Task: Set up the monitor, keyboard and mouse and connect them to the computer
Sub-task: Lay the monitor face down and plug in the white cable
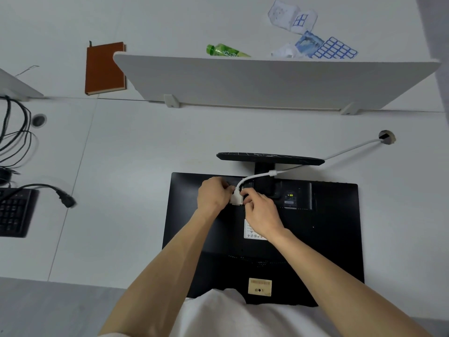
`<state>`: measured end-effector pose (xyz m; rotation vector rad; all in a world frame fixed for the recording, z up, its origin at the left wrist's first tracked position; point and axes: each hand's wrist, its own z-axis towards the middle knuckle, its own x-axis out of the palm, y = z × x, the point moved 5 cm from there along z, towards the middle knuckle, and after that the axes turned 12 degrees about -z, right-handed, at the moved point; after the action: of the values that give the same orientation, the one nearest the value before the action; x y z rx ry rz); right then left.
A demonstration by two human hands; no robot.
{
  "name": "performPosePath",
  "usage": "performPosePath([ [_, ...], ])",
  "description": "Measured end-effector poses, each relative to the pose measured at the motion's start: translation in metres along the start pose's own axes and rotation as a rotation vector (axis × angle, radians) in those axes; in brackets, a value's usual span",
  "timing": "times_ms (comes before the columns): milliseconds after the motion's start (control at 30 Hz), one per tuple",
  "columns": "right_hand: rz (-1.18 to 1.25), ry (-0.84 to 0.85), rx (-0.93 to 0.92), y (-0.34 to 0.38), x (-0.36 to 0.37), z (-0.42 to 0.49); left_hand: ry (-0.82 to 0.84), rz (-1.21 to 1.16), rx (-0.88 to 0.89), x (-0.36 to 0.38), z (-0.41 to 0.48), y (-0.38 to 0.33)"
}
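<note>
Monitor (315, 239) lies face-down on desk (145, 154); left hand (212, 194), right hand (261, 211) both pinch white plug (236, 199) at its rear port. Keyboard (14, 211) waits far left, power cord (66, 199) loose, mouse unseen.

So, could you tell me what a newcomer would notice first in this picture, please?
The black monitor lies face down at the near edge of the desk. The left hand and right hand hold a white plug at its back; its white cable runs to a hole at the right.
</note>
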<state>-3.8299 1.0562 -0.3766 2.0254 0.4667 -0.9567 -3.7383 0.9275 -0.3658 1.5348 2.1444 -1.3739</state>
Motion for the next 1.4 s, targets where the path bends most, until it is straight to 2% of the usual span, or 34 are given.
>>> performPosePath([
  [167,0.001,0.014,0.005,-0.001,0.001,0.001,0.107,0.031,0.01,0.0,0.004,-0.006],
  [400,0.009,0.006,-0.006,-0.003,0.003,0.002,0.155,0.078,0.012,0.003,0.001,-0.004],
  [533,0.034,0.012,0.021,-0.005,0.003,0.0,0.089,0.113,-0.006,0.001,0.001,-0.006],
  [700,0.079,-0.06,0.176,-0.009,-0.006,0.012,0.101,0.095,-0.023,0.007,0.002,-0.01],
  [867,0.031,0.045,0.166,-0.004,-0.011,0.035,0.118,0.138,0.0,0.007,0.001,-0.009],
  [1033,-0.087,0.165,0.121,0.0,-0.016,0.046,0.115,0.026,0.029,0.005,-0.001,-0.004],
  [1200,-0.325,0.231,0.088,0.015,-0.021,0.056,0.139,-0.14,0.005,0.008,0.0,-0.001],
  [1400,-0.246,0.216,0.151,0.012,-0.026,0.055,0.162,-0.173,0.012,0.006,0.002,0.005],
])
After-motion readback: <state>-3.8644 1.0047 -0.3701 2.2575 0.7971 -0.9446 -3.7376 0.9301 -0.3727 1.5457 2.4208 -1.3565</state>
